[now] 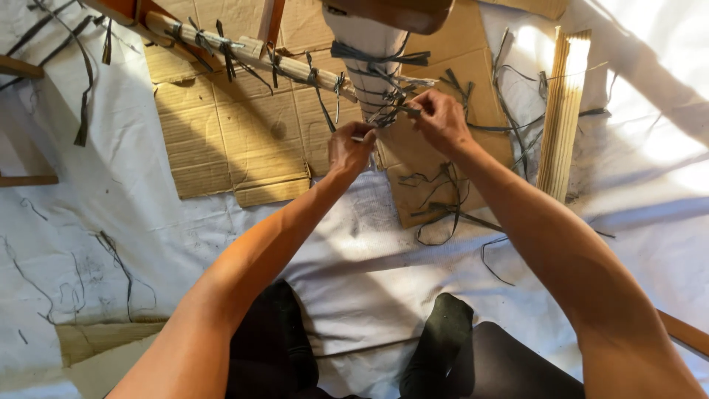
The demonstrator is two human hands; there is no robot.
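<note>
Here we have both hands up at the wrapped furniture leg (369, 66): our left hand (348, 148) pinches a dark strap (380, 118) end, and our right hand (439, 118) grips the same tangle of straps just beside it, above cardboard (236, 133) and a white sheet (148, 222) on the floor.

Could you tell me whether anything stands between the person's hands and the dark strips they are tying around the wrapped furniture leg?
Nothing visible does. The left hand and the right hand are already on the dark strips at the wrapped leg, pinching them directly.
</note>
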